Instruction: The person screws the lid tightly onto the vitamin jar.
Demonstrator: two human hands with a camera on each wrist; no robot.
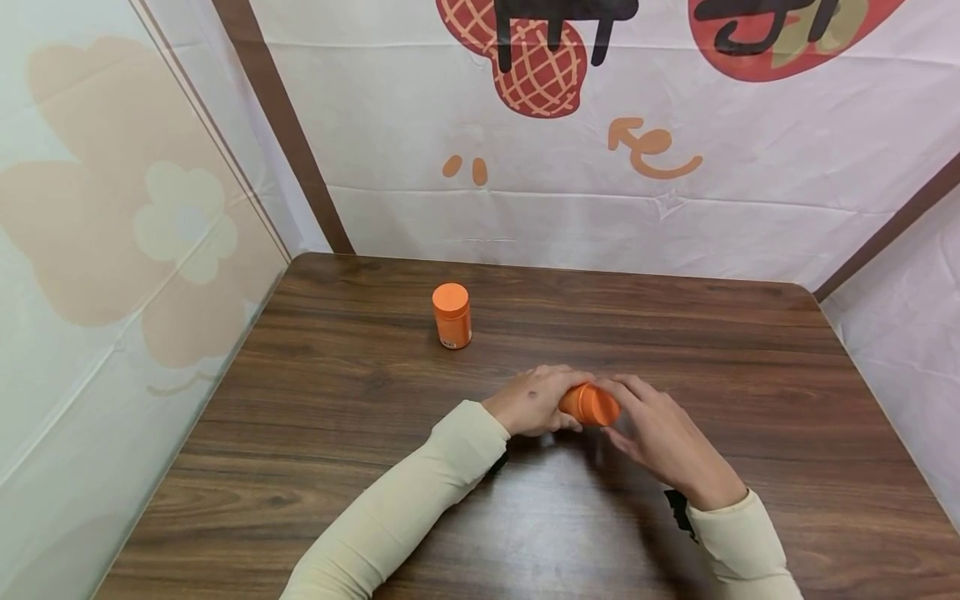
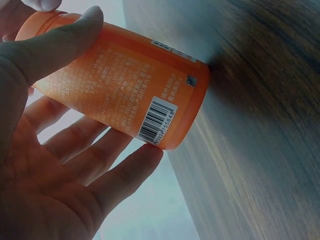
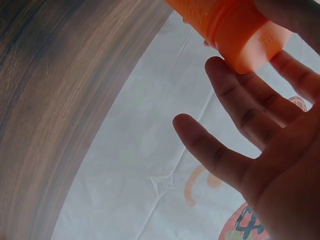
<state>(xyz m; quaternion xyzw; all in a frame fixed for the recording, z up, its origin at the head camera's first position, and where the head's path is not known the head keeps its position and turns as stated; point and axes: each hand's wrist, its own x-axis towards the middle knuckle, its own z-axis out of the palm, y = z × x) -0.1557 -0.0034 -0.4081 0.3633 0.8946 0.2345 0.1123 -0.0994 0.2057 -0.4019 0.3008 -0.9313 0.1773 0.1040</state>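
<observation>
My left hand (image 1: 534,402) holds an orange jar (image 1: 573,402) by its body, thumb on one side and fingers on the other. In the left wrist view, the jar's label (image 2: 120,85) shows white print and a barcode near the base. The jar is tilted, its lid (image 1: 603,407) turned toward my right hand (image 1: 663,429). That hand's thumb and some fingertips pinch the smooth orange lid (image 3: 252,45), while one finger (image 3: 210,147) stands apart from it. Whether the base touches the table cannot be told.
A second orange jar (image 1: 452,318) with its lid on stands upright toward the back left of the dark wood table (image 1: 337,358). Behind the table's far edge hangs a printed white cloth (image 1: 570,217), with further cloth (image 1: 150,250) along the left side.
</observation>
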